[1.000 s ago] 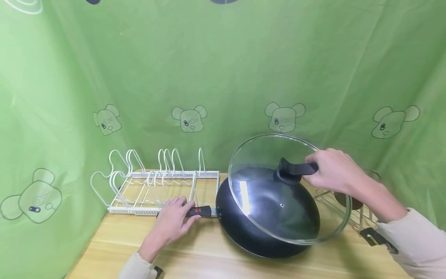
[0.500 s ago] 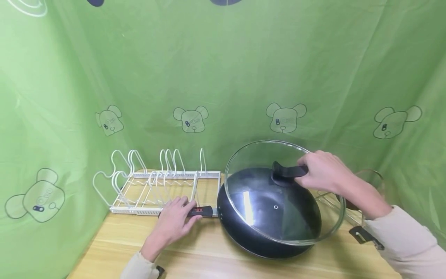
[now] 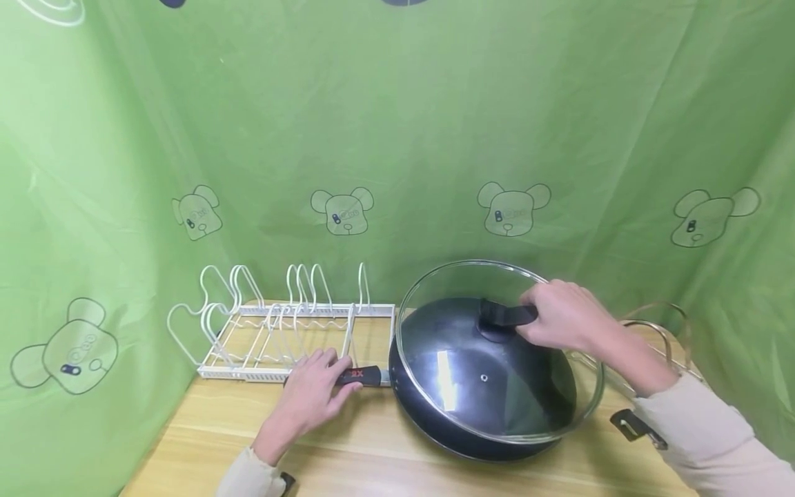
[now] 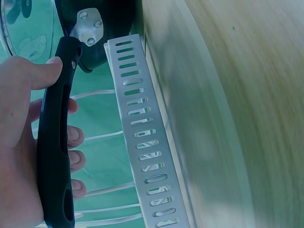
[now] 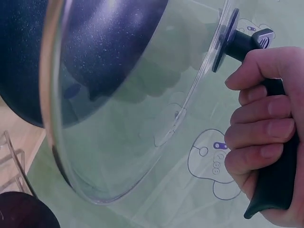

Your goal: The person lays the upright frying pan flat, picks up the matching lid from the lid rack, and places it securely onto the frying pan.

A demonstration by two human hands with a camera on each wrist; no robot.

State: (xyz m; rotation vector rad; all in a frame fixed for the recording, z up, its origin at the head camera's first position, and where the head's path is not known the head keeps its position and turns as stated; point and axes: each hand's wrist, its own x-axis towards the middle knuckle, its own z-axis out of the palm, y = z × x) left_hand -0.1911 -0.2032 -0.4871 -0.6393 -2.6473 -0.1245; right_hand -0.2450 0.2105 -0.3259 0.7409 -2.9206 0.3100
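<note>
My left hand (image 3: 315,390) grips the black handle (image 4: 56,137) of a dark wok (image 3: 459,445), thumb along one side and fingers curled round the other. The handle lies across the front rail of a white wire rack in the head view. My right hand (image 3: 568,316) holds the black knob handle (image 5: 278,156) of a round glass lid (image 3: 491,407), fingers wrapped round it. The lid is tilted over the wok, its near rim close to the wok's front side and its far rim raised behind. The wok's inside shows through the glass.
The white wire rack (image 3: 298,308) with several upright loops stands at the left on the wooden table (image 3: 348,455). Behind my right forearm is another metal wire rack (image 5: 19,164) holding a dark round object (image 5: 26,211). A green curtain (image 3: 422,124) encloses the back and sides.
My right hand has moved left and slightly down with the glass lid, so the lid lies more squarely over the wok. My left hand stays on the wok's handle.
</note>
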